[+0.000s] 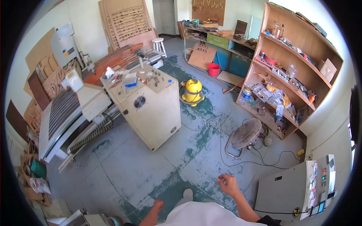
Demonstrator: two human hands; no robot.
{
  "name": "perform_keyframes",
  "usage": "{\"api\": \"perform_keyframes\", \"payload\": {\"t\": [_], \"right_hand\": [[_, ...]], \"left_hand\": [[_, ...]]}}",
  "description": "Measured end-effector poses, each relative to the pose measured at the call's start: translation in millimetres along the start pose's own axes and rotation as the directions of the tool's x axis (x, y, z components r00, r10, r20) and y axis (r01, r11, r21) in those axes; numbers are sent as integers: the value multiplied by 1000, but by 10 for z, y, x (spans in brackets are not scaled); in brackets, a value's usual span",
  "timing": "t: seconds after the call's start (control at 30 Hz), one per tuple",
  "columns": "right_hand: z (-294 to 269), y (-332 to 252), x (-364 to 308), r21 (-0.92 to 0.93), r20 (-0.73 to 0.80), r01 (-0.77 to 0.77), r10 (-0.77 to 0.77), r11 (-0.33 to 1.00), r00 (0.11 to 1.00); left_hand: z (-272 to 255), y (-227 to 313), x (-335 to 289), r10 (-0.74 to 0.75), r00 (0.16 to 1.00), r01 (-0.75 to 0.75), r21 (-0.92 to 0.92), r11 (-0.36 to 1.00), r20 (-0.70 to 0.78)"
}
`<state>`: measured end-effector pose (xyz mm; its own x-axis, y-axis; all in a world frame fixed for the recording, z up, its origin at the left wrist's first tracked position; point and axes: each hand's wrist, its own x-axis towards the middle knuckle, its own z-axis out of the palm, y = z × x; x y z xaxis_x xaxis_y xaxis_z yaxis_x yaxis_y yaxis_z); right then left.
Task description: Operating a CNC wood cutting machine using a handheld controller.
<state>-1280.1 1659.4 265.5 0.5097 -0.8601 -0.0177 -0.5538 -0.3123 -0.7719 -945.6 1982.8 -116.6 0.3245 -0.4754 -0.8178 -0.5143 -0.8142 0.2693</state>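
Beige fan (246, 134) stands beyond the right hand's (229, 186) fingers (226, 176).

The worn grey-and-green floor (132, 169) carries a yellow vacuum cleaner (193, 87) and red bucket (213, 70) toward one o'clock, with a fan (247, 133) near four. At ten o'clock, a cream cabinet (160, 116) bears a blue-and-white container (130, 80); wooden shelves (301, 41) at two hold a clear jar (291, 71) and assorted clutter.

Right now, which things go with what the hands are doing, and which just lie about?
By the hands:
- left hand, nothing visible in it
- right hand, likewise; nearest: floor fan, grey cabinet

Lying about:
- yellow canister
- red bucket
- white stool
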Motion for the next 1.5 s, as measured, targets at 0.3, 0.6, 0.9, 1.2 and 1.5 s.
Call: {"api": "perform_keyframes", "payload": {"t": [0.3,0.6,0.9,1.2,1.5], "right_hand": [[-323,657,1642,40,-202,-149,154,988,967],[-885,1142,4257,-34,-176,-44,38,998,984],[-1208,681,7132,-19,75,291,-289,957,954],[-378,40,9643,80,342,475,-472,876,813],[331,-860,11402,221,569,602,-602,767,559]], "left_hand": [[-2473,3102,927,307,766,-577,-394,716,-564],[-3898,5464,1406,339,687,-667,-373,645,-642],[-5787,6803,1522,-2,451,-767,-388,510,-893],[-7331,7131,2362,-497,242,-861,-421,285,-833],[-8513,7322,2711,-480,-51,-746,-286,601,-876]]}}
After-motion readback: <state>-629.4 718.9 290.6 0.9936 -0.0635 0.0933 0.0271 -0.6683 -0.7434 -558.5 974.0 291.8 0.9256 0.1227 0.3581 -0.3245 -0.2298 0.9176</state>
